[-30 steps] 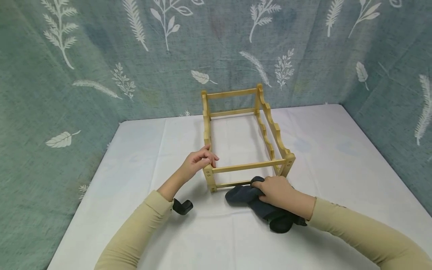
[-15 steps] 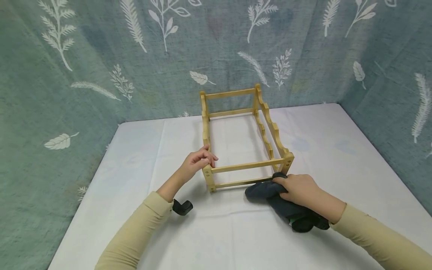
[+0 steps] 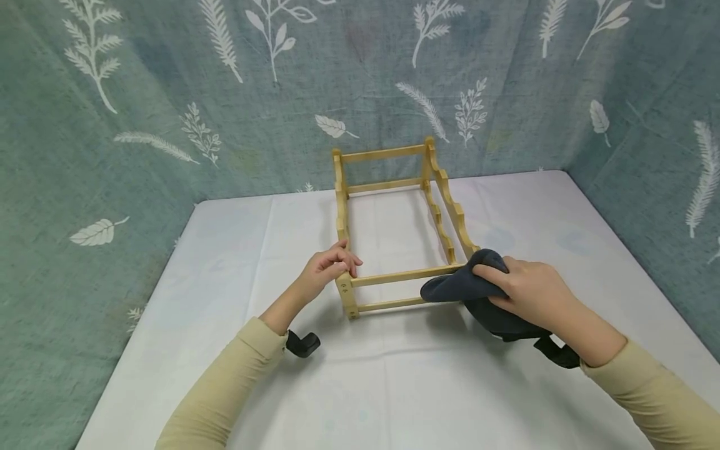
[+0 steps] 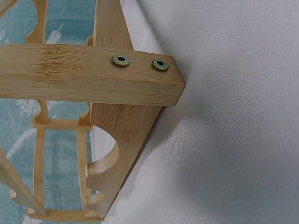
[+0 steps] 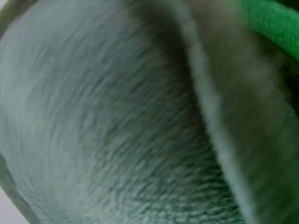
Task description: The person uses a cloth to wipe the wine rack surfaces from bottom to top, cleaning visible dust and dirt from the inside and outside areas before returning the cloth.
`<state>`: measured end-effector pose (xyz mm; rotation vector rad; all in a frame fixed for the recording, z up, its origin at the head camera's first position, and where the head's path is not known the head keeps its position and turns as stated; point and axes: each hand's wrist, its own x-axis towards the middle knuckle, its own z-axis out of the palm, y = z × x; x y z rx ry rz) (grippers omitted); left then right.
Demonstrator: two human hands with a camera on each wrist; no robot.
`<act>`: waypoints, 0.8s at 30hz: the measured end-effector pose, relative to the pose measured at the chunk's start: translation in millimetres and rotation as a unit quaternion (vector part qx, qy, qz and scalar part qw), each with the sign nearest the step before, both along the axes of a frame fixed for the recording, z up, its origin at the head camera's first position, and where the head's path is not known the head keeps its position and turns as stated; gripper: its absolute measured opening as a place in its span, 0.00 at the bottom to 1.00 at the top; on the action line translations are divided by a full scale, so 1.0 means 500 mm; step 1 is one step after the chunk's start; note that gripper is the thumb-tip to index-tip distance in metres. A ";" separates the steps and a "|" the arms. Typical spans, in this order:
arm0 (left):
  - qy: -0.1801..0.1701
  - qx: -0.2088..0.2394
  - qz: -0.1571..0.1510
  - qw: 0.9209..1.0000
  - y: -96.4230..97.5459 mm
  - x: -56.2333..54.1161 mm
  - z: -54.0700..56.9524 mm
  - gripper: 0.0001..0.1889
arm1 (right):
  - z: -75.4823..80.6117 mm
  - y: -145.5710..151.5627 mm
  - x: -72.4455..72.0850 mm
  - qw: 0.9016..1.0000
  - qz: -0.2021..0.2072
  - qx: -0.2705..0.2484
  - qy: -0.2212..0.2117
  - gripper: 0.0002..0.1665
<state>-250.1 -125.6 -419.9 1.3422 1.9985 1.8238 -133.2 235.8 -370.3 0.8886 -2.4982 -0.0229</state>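
A light wooden rack (image 3: 405, 275) with wavy notched side rails lies in the middle of the white table. At its near left corner my left hand (image 3: 325, 274) holds the frame, fingers curled over the side rail. My right hand (image 3: 537, 294) grips a dark blue cloth (image 3: 458, 286), which covers the rack's near right corner in the head view. The left wrist view shows a wooden post (image 4: 70, 74) with two hex bolts. Blurred folds of the cloth (image 5: 117, 121) fill most of the right wrist view, with a green strip (image 5: 273, 21) at its upper right.
A white cloth covers the table (image 3: 236, 250). Behind the rack and along both sides hangs a blue-green curtain (image 3: 371, 75) with white leaf prints. Dark wrist mounts (image 3: 302, 345) hang below the forearms.
The right hand has moved rightward along the rack's near end and then up, carrying the dark blue cloth from the low rail to the near right corner. The left hand and rack stay in place.
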 end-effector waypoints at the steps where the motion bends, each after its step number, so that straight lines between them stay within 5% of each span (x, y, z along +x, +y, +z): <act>1: 0.000 0.000 0.000 1.000 0.001 -0.001 0.000 0.11 | -0.006 0.005 -0.004 1.000 0.016 0.001 0.005 0.34; 14: -0.004 -0.001 0.000 1.000 0.005 0.000 -0.005 0.12 | -0.039 0.042 -0.016 0.988 0.136 -0.007 0.070 0.39; 20: 0.001 0.000 0.001 1.000 0.002 0.000 -0.005 0.13 | -0.060 0.033 -0.022 0.996 0.082 0.037 -0.019 0.35; 24: 0.005 -0.001 0.001 1.000 0.004 -0.001 -0.004 0.12 | -0.087 0.033 -0.029 0.989 0.062 0.077 -0.110 0.28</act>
